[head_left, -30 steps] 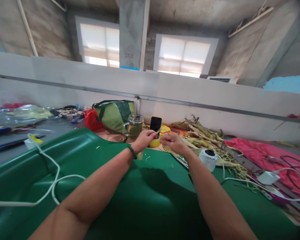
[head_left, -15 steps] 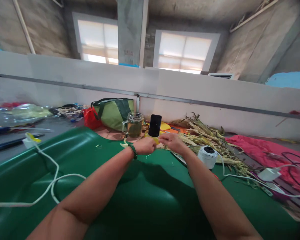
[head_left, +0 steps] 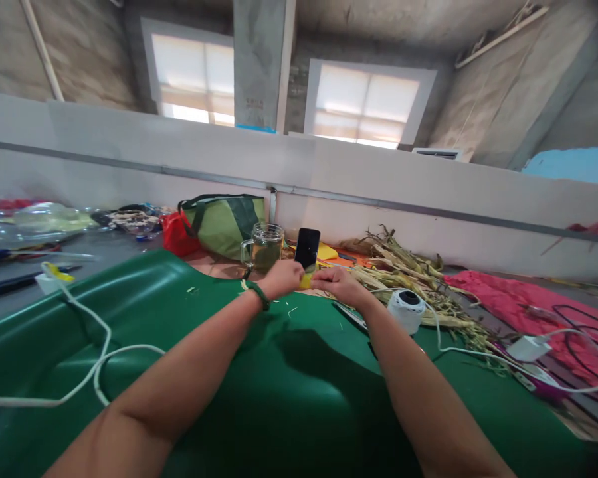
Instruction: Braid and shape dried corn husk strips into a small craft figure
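Note:
My left hand [head_left: 283, 277], with a dark green bracelet at the wrist, is closed in front of the glass mug [head_left: 266, 247]. Its fingertips pinch something too small to make out. Close by on the right, my right hand [head_left: 339, 284] is closed too, thumb against fingers, and what it pinches cannot be made out. A small gap lies between the hands, where a yellow object [head_left: 306, 281] shows below an upright black phone [head_left: 307, 248]. Both forearms reach over the green sheet [head_left: 299, 378].
Dried husks [head_left: 403, 265] lie right of the phone, with a white spool [head_left: 406, 311] before them. A green bag [head_left: 224, 226] stands back left. White cables [head_left: 99, 362] cross both sides. Pink cloth [head_left: 518, 299] lies right. Scissors [head_left: 349, 315] are partly under my right arm.
My left hand has moved slightly left and up, widening the gap between the hands. More of the yellow object shows. The whole view has shifted a little.

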Demonstrator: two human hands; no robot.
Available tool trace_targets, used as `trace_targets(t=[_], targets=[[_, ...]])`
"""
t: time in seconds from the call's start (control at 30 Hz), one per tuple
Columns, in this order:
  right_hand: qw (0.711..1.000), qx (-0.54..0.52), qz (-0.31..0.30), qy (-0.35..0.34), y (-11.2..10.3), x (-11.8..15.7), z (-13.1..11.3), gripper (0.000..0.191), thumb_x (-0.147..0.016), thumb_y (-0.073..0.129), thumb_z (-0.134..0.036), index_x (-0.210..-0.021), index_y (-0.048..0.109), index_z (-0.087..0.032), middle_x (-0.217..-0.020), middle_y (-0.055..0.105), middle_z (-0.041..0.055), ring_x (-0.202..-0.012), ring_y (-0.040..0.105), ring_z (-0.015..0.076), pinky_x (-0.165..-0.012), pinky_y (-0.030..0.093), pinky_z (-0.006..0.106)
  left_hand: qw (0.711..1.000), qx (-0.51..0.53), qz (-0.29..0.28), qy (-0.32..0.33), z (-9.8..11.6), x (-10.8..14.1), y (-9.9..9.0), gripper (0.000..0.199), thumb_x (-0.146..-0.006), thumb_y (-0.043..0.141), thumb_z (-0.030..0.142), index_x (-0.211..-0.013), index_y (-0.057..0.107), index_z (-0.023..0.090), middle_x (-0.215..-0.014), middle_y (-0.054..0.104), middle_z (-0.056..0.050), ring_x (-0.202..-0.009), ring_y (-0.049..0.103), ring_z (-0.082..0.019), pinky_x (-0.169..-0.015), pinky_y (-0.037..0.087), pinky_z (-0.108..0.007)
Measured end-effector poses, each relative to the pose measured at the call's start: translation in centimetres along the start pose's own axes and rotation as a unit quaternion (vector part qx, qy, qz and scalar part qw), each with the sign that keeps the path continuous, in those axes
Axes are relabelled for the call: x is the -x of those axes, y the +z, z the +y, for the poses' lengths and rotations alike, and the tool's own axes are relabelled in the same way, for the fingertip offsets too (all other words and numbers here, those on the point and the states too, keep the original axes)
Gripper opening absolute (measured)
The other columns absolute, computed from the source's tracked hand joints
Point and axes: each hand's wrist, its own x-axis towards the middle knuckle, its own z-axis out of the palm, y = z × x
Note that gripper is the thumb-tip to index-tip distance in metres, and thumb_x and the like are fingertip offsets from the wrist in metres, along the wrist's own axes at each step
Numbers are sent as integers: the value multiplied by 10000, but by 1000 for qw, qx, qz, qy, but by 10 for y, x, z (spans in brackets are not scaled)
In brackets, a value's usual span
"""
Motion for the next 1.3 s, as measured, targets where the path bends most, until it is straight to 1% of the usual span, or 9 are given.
trace_targets(t=[0.23, 0.4, 0.57, 0.7, 0.83, 0.93, 1.0, 1.13, 1.3], targets=[[999, -32, -10, 21, 1, -2, 6, 311, -655, 645, -459, -620, 617, -152, -524, 410, -52, -521, 334, 87, -521, 253, 240, 999, 43, -8, -4, -5, -1, 2, 223, -747, 580, 241, -546, 521, 166, -451, 284, 56, -460, 259, -84, -475, 228, -211], [998, -26, -39, 37, -1, -2, 11, 335, -631, 658, -465, -561, 561, -152, -501, 392, -59, -503, 311, 76, -508, 243, 234, 997, 38, -69, -19, -5, 1, 6, 197, -593, 720, 154, -507, 543, 139, -426, 384, 49, -454, 321, -69, -457, 211, -212], [998, 21, -49, 37, -1, 0, -1, 295, -703, 595, -434, -604, 547, -161, -540, 424, -52, -509, 354, 81, -508, 270, 227, 975, 192, 112, -20, -3, -5, 14, 249, -802, 536, 228, -572, 493, 141, -416, 302, 77, -372, 208, -35, -404, 143, -182], [983, 169, -28, 71, -19, 23, -30, 141, -767, 544, -284, -806, 611, -167, -733, 595, 3, -659, 518, 130, -617, 378, 241, 948, 274, 161, -14, -4, -9, 16, 236, -808, 544, 181, -581, 502, 129, -429, 325, 75, -367, 221, -21, -394, 149, -155], [910, 379, -25, 167, -40, 81, -45, 164, -826, 469, -239, -763, 608, -177, -744, 627, 42, -695, 555, 166, -612, 362, 256, 933, 316, 174, 26, -3, -9, 12, 244, -803, 596, 212, -589, 516, 124, -440, 337, 70, -384, 247, -20, -393, 171, -142], [805, 497, -44, 322, -35, 125, -32, 139, -797, 488, -161, -847, 618, -161, -813, 655, 101, -753, 597, 210, -595, 329, 267, 932, 319, 163, 58, -1, -9, 11, 246, -788, 638, 240, -600, 535, 118, -448, 350, 66, -393, 262, -18, -394, 185, -137], [780, 512, -51, 357, -26, 146, -15, 319, -732, 488, -50, -1025, 582, -135, -963, 650, 141, -858, 606, 232, -609, 322, 265, 929, 322, 166, 70, 0, -9, 11, 236, -788, 642, 236, -610, 544, 116, -454, 360, 63, -396, 275, -17, -396, 197, -133], [833, 428, 34, 349, -21, 171, 7, 398, -658, 511, -57, -1041, 498, -169, -826, 618, 49, -727, 573, 171, -580, 323, 238, 917, 342, 194, 65, 0, -9, 8, 223, -805, 611, 202, -612, 534, 121, -454, 372, 63, -385, 278, -16, -389, 196, -129], [896, 258, 220, 287, -33, 208, -1, 216, -549, 565, -198, -720, 436, -226, -598, 472, -58, -547, 462, 125, -545, 353, 241, 891, 381, 248, 7, -6, -13, 2, 243, -811, 563, 164, -581, 494, 126, -421, 356, 73, -343, 250, -11, -360, 171, -128]])
